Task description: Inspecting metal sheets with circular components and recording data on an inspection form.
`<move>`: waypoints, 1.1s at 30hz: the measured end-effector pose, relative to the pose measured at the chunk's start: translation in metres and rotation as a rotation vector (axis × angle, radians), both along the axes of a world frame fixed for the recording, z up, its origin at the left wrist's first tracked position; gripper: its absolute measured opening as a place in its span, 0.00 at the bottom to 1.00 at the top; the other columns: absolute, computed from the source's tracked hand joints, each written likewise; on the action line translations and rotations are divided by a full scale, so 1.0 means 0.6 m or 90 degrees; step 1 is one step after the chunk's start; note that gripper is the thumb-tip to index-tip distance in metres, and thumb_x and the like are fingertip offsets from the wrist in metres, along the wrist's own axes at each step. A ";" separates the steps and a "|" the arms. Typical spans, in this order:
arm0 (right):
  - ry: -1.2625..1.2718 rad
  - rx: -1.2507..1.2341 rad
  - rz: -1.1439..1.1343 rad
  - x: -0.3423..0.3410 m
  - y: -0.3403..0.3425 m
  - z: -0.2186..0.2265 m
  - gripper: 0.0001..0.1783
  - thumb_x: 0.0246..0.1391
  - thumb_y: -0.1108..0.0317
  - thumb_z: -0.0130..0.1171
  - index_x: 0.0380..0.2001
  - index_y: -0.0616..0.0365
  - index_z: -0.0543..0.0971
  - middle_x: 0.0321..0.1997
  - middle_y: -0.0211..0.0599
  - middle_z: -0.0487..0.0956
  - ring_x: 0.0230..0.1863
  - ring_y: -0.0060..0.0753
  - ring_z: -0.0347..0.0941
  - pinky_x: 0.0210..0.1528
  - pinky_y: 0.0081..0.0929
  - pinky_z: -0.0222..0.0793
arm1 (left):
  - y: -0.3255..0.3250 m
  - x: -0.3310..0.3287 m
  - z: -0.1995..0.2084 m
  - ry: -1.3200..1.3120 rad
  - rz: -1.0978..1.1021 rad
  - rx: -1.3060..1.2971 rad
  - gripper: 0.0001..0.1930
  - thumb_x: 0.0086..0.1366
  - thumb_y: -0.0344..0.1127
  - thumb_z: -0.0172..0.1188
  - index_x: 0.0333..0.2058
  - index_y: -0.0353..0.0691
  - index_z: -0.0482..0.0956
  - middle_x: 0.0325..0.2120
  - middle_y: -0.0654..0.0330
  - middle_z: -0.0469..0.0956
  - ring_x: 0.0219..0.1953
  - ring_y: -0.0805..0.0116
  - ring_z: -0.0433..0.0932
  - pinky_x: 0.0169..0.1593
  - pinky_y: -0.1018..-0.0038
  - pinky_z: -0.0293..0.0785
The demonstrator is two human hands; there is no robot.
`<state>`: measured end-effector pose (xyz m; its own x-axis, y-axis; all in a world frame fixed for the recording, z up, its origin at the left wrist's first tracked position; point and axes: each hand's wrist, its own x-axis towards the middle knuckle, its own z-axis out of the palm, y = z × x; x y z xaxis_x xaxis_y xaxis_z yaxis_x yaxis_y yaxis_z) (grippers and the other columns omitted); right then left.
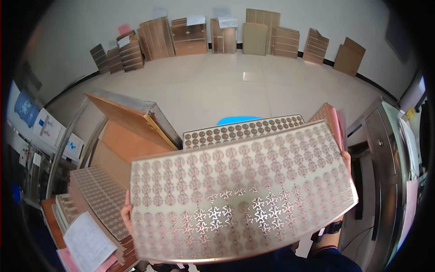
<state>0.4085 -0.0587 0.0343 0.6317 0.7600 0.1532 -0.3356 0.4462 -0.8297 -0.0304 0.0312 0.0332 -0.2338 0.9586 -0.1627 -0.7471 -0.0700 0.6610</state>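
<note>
A large, thin, pale sheet point(235, 197) printed with rows of round copper-toned patterns hangs tilted in front of me. Light glints off the star-like shapes near its middle. My left hand point(127, 216) closes on its left edge, and my right hand point(346, 159) grips the right edge higher up; most fingers of both are hidden behind it. Just past its top edge shows a second sheet point(244, 130) with rows of dark round discs. To my left lies a stack of similar patterned sheets point(99, 195), with a white paper point(89, 240) on its near part.
An orange-brown board point(131, 115) stands slanted beyond the stack. Behind the dotted sheet is a blue rounded surface point(239, 120). A drawer cabinet point(379, 140) stands right, a water dispenser bottle point(26, 109) left. Several brown panels point(156, 38) lean on the far wall.
</note>
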 end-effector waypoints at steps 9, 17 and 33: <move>0.133 -0.085 0.085 -0.051 0.048 0.068 0.18 0.63 0.58 0.43 0.47 0.59 0.70 0.50 0.37 0.74 0.48 0.25 0.70 0.50 0.23 0.65 | -0.017 0.000 -0.030 -0.089 0.056 -0.012 0.23 0.66 0.50 0.45 0.54 0.44 0.67 0.53 0.56 0.69 0.54 0.63 0.67 0.58 0.67 0.62; 0.035 -0.251 0.263 0.009 0.061 -0.048 0.24 0.60 0.52 0.47 0.52 0.58 0.70 0.50 0.37 0.74 0.51 0.29 0.69 0.54 0.28 0.65 | -0.025 -0.031 -0.081 0.000 0.013 0.106 0.28 0.69 0.53 0.39 0.60 0.41 0.59 0.57 0.56 0.63 0.57 0.64 0.63 0.62 0.67 0.57; -0.173 -0.206 0.610 -0.546 0.257 -0.081 0.08 0.60 0.64 0.50 0.32 0.58 0.70 0.29 0.28 0.71 0.31 0.19 0.71 0.35 0.20 0.75 | -0.116 0.044 -0.206 0.469 -0.657 0.128 0.13 0.68 0.36 0.47 0.46 0.35 0.73 0.35 0.60 0.78 0.32 0.74 0.76 0.39 0.77 0.72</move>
